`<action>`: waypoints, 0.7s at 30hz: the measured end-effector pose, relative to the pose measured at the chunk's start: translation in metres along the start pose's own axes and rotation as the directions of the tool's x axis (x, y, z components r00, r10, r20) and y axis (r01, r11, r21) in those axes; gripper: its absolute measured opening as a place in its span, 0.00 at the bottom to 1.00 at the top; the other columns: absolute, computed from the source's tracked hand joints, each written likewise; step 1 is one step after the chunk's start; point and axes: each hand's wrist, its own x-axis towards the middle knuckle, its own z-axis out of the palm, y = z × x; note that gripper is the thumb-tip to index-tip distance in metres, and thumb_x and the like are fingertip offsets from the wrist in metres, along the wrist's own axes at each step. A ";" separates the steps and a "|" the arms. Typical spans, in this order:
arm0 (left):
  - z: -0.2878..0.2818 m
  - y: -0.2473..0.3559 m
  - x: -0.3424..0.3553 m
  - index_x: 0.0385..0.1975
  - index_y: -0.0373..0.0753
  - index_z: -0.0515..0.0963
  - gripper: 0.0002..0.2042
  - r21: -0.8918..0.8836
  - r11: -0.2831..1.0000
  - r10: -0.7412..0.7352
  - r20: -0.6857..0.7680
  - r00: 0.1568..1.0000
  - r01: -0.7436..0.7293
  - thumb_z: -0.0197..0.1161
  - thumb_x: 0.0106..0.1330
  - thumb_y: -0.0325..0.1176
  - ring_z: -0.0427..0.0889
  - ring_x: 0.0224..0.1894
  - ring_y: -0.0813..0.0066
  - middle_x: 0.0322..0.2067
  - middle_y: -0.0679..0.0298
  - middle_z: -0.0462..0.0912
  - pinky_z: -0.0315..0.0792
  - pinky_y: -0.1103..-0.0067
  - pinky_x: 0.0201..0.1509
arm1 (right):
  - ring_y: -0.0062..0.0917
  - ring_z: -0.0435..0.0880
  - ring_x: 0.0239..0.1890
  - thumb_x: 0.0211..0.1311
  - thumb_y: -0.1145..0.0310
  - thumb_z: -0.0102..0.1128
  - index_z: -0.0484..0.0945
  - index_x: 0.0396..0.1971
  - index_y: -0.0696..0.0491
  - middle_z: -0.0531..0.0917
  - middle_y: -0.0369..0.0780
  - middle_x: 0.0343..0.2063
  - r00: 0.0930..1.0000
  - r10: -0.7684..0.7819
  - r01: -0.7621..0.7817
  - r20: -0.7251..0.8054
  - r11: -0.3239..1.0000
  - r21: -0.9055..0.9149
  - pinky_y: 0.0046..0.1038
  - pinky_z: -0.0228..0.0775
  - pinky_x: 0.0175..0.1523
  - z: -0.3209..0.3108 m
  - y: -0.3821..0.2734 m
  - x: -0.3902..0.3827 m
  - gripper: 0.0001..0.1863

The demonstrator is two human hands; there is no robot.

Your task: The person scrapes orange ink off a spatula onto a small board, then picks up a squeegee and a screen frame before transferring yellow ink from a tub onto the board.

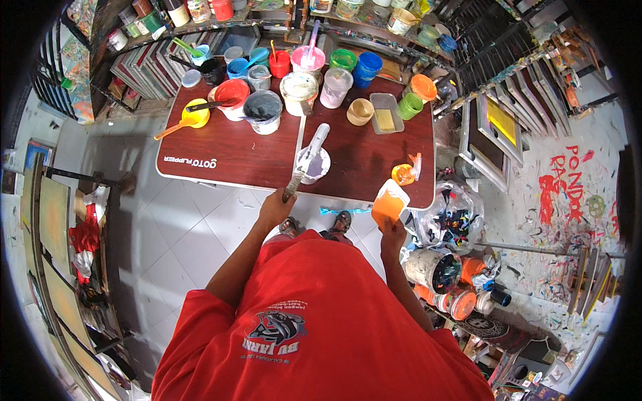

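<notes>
My left hand (pixel 274 208) grips the stained handle of a long paint spatula (pixel 314 145), its pale, paint-coated end pointing away from me. The spatula crosses above a small tub of greyish-lilac paint (pixel 319 170) near the table's front edge; whether it touches the rim I cannot tell. In my right hand (pixel 393 234) is a flat orange scraper (pixel 388 204) with whitish paint on its far end, held at the table's front right edge. An orange spray bottle (pixel 403 174) lies or stands just beyond the scraper.
The dark red table (pixel 234 157) carries several paint tubs, including a dark grey bucket (pixel 262 111), a white bucket (pixel 299 93) and a yellow pot (pixel 195 114). A clear container (pixel 386 113) holds a yellowish sponge-like block. Framed screens (pixel 495 137) and a plastic bag (pixel 449 214) stand right.
</notes>
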 end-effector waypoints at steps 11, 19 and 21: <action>-0.006 0.008 0.003 0.42 0.32 0.68 0.15 -0.338 0.928 -0.134 0.088 0.987 0.156 0.57 0.63 0.36 0.78 0.18 0.72 0.21 0.57 0.78 0.71 0.75 0.22 | 0.21 0.80 0.32 0.64 0.67 0.53 0.77 0.40 0.65 0.81 0.41 0.31 0.999 0.020 -0.020 0.028 1.000 0.020 0.26 0.76 0.36 -0.003 -0.006 -0.009 0.15; -0.005 0.014 -0.002 0.42 0.32 0.69 0.15 -0.427 0.865 -0.237 0.116 0.965 0.263 0.57 0.63 0.37 0.76 0.17 0.75 0.23 0.58 0.79 0.69 0.79 0.19 | 0.21 0.79 0.34 0.64 0.67 0.53 0.76 0.42 0.64 0.81 0.40 0.33 0.998 0.063 -0.064 0.019 0.997 0.041 0.25 0.76 0.37 -0.011 -0.014 -0.014 0.15; -0.005 0.017 -0.003 0.43 0.33 0.69 0.16 -0.425 0.858 -0.260 0.121 0.958 0.287 0.57 0.63 0.39 0.76 0.17 0.76 0.23 0.58 0.79 0.66 0.79 0.16 | 0.21 0.79 0.34 0.64 0.67 0.53 0.76 0.42 0.64 0.81 0.40 0.33 0.997 0.071 -0.071 0.015 0.997 0.027 0.25 0.76 0.37 -0.017 -0.013 -0.014 0.15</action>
